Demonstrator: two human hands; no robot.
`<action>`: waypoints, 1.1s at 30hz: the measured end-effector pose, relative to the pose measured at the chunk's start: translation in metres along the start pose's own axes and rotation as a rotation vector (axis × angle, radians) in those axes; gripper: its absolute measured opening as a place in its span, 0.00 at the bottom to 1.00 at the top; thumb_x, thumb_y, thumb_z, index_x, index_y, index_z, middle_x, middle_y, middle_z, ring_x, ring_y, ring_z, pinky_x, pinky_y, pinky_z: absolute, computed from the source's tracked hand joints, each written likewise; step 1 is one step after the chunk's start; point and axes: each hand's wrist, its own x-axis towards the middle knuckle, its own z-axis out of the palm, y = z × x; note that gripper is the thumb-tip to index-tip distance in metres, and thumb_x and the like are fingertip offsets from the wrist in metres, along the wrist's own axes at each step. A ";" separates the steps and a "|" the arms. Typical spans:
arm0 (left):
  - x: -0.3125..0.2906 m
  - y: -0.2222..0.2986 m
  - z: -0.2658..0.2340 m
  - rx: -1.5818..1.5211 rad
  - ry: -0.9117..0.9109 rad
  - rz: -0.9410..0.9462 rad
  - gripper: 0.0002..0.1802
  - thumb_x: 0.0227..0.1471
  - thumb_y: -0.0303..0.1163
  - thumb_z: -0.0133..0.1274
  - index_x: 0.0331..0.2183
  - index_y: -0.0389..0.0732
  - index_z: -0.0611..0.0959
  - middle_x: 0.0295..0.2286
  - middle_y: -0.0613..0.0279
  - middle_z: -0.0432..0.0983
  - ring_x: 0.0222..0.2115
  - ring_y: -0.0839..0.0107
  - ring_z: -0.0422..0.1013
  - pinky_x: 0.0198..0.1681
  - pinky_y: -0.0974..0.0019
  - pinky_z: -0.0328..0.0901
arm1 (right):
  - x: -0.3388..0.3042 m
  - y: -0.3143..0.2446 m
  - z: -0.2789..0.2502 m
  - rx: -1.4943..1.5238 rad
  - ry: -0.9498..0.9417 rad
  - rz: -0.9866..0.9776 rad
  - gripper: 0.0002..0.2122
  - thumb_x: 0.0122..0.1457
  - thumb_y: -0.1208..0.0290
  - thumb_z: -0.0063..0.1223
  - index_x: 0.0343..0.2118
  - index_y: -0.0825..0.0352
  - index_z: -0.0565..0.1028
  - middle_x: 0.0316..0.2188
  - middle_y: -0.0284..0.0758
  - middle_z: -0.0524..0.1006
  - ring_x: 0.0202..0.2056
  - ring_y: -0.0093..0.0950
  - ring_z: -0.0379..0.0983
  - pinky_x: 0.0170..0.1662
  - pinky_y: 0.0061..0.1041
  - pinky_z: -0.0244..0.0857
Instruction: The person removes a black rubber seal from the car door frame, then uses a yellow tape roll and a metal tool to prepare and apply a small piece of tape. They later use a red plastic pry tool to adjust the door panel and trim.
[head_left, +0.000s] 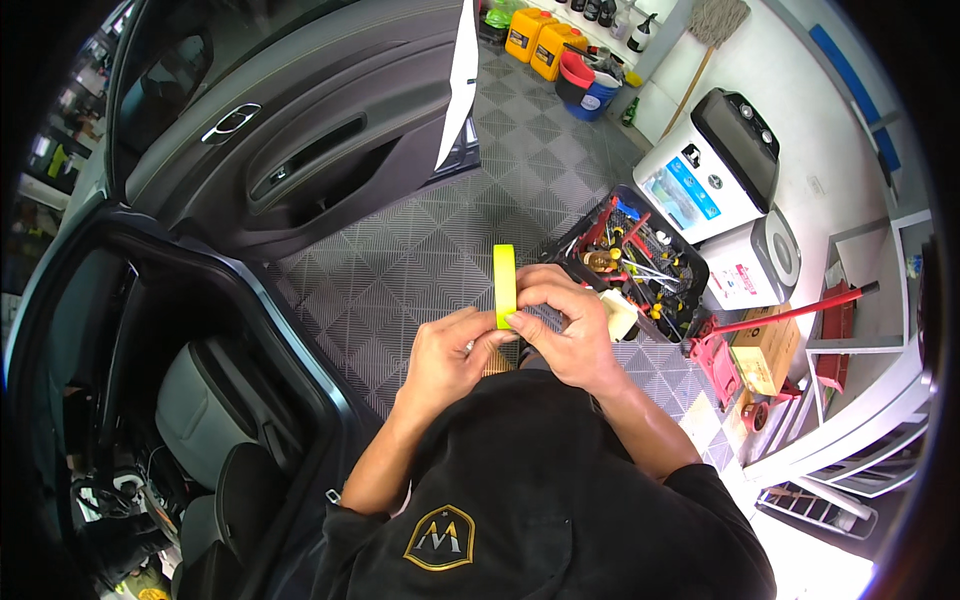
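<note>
standing open at the left, the car door (345,150) shows no yellow tape that can be made out. right of it, the left hand (442,350) is curled, fingertips at the near end of a tape roll (504,285); whether they pinch a tape end cannot be told. the work looks early: the roll is in hand, but pulling off a length seems not yet done. the roll is bright yellow-green, narrow and seen nearly edge-on. at its right, the right hand (572,335) grips it between thumb and fingers.
</note>
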 end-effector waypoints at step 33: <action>0.075 0.048 0.065 -0.367 0.028 -0.404 0.10 0.59 0.31 0.62 0.40 0.35 0.88 0.21 0.71 0.77 0.20 0.83 0.68 0.23 0.74 0.63 | -0.006 0.041 -0.088 -0.138 0.023 -0.111 0.17 0.51 0.81 0.62 0.46 0.70 0.80 0.44 0.39 0.78 0.35 0.31 0.73 0.39 0.31 0.69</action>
